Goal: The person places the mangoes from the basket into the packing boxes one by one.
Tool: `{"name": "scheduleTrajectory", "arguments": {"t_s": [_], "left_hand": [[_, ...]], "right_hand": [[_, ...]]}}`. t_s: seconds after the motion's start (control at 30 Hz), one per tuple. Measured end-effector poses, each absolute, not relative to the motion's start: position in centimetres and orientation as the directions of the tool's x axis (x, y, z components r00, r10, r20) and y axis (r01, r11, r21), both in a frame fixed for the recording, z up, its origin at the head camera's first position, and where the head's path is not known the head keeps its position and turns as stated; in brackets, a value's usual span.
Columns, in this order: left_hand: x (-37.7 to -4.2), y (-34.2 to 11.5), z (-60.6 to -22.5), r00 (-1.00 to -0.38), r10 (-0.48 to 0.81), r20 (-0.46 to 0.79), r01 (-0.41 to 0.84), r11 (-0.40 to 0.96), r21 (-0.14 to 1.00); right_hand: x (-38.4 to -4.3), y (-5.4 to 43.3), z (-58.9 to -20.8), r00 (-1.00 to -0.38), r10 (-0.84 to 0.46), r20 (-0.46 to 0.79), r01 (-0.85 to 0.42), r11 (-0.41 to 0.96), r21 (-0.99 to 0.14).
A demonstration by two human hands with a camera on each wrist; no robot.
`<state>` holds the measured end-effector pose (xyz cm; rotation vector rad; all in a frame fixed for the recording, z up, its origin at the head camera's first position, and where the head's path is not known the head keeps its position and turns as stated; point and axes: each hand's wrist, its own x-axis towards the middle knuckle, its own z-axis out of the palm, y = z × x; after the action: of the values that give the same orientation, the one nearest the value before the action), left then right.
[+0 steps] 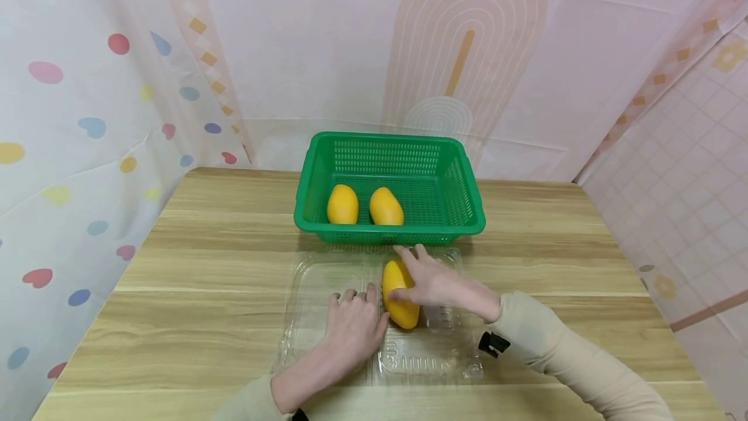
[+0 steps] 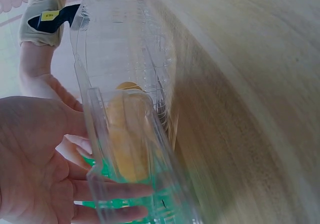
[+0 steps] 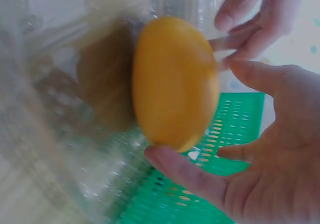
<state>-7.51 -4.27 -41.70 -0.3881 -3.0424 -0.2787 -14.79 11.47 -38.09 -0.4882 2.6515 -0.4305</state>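
A clear plastic clamshell container (image 1: 327, 271) lies opened flat on the table, its two halves side by side. In the right half is a yellow mango (image 1: 403, 314), lying lengthwise near the middle fold. My right hand (image 1: 435, 278) holds this mango, thumb over its side and index finger at its far end. In the right wrist view that fingertip meets the end of the mango (image 3: 175, 83). Over the left half, beside the fold, my left hand (image 1: 353, 323) rests with fingers extended. The left wrist view shows its fingers (image 2: 115, 190) against the clear plastic.
Behind the container stands a green perforated basket (image 1: 388, 234) with two more mangoes (image 1: 343, 204) inside. The wooden table (image 1: 204, 291) meets patterned cloth (image 1: 327, 51) at the back and sides. Dark wrist straps (image 1: 494, 344) sit on the sleeves.
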Motion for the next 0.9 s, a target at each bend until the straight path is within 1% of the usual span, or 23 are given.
{"name": "scheduleTrajectory", "arguments": {"t_s": [0.2, 0.4, 0.63, 0.77, 0.9], "left_hand": [[-7.5, -4.4, -41.6, -0.963, 0.252, 0.095, 0.266, 0.948, 0.173], [-7.4, -4.6, -41.7, -0.959, 0.260, 0.112, 0.277, 0.944, 0.177], [-7.3, -4.6, -41.6, -0.959, 0.257, 0.118, 0.276, 0.943, 0.186], [-7.2, -4.6, -41.5, -0.959, 0.257, 0.121, 0.277, 0.942, 0.188], [-7.2, -4.6, -41.5, -0.958, 0.259, 0.122, 0.278, 0.942, 0.188]], "right_hand": [[-15.3, 11.3, -36.1, -0.865, -0.421, -0.274, -0.349, 0.896, -0.276], [-16.5, 11.2, -34.2, -0.869, -0.463, -0.175, -0.404, 0.868, -0.289], [-19.2, 11.1, -32.7, -0.861, -0.506, -0.042, -0.469, 0.824, -0.319], [-20.7, 10.8, -32.5, -0.870, -0.492, -0.038, -0.454, 0.829, -0.326], [-22.1, 10.4, -32.6, -0.884, -0.463, -0.064, -0.421, 0.848, -0.323]]}}
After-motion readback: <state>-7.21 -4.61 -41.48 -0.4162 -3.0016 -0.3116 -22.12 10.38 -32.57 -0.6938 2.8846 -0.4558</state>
